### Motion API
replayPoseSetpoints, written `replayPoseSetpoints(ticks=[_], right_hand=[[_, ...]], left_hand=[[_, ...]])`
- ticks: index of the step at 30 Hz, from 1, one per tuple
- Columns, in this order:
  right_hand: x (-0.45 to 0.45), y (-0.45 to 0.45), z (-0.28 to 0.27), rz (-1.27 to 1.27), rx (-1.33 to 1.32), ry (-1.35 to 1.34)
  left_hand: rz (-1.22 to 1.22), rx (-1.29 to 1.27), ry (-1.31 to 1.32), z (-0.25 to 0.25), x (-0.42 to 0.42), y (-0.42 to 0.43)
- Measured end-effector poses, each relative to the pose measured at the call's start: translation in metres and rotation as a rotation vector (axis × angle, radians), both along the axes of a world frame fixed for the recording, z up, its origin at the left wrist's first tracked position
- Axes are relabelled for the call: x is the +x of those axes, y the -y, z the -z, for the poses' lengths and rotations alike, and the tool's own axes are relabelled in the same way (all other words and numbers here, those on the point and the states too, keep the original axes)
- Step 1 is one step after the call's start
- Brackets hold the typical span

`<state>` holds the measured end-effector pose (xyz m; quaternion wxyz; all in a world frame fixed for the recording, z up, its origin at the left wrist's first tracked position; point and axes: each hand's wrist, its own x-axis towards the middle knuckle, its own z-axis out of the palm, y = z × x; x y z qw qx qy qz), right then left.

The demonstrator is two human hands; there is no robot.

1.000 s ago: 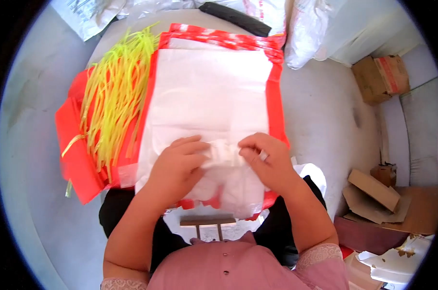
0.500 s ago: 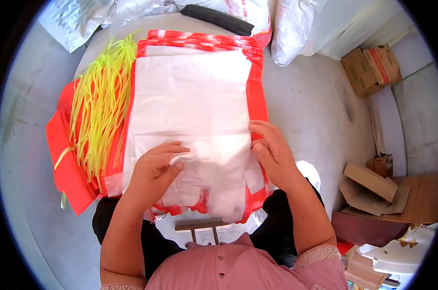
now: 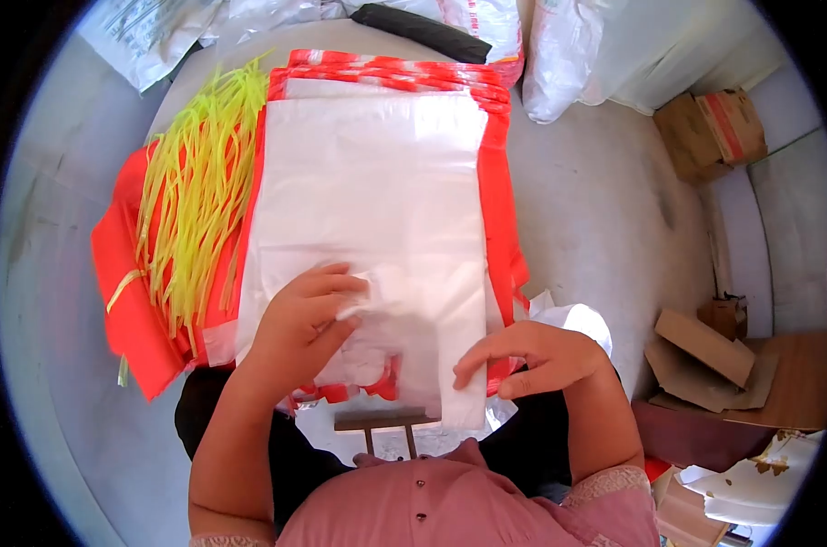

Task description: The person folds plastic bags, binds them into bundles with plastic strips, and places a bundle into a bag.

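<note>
A white plastic bag (image 3: pixel 368 182) lies flat on top of a stack of red plastic bags (image 3: pixel 496 191), its cut handle ends towards me. My left hand (image 3: pixel 304 319) rests over the lower left of the white bag, fingers stretched out and thumb apart from them. My right hand (image 3: pixel 541 356) is at the lower right, bent fingertips on the white bag's long right strip and thumb held away. Left of the stack, a bundle of yellow plastic strips (image 3: pixel 199 182) lies on folded red plastic (image 3: pixel 126 237).
A black rolled item (image 3: pixel 423 35) and white plastic sacks (image 3: pixel 559 55) are at the far edge. Cardboard boxes (image 3: pixel 710 132) stand at the right wall, and an open carton (image 3: pixel 705 365) sits nearer. A wooden frame piece (image 3: pixel 386 421) shows between my knees.
My right hand has moved down from the stack's right side to the bag's lower right corner, where the strip now lies straighter. My left hand's fingers and thumb have spread apart.
</note>
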<state>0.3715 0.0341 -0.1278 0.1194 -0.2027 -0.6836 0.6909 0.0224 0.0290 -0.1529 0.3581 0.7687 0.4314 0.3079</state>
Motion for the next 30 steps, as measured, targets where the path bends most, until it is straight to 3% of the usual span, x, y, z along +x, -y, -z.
replayPoseSetpoints(ticks=[4, 9, 13, 23, 30], right_hand=[[-0.007, -0.002, -0.004, 0.065, -0.107, 0.063], [-0.035, -0.010, -0.006, 0.365, -0.287, 0.074], [-0.063, -0.023, 0.007, 0.458, -0.302, 0.011], [-0.111, -0.030, 0.003, 0.561, 0.481, 0.407], [-0.124, -0.037, 0.015, 0.469, 0.702, 0.375]], left_hand=[[0.091, 0.303, -0.375, -0.004, 0.008, 0.005], [0.082, 0.415, -0.467, 0.005, 0.012, 0.013], [0.130, 0.406, -0.495, 0.000, 0.007, 0.015], [0.058, 0.474, -0.266, 0.005, 0.001, 0.016], [0.080, 0.467, -0.315, 0.009, 0.001, 0.017]])
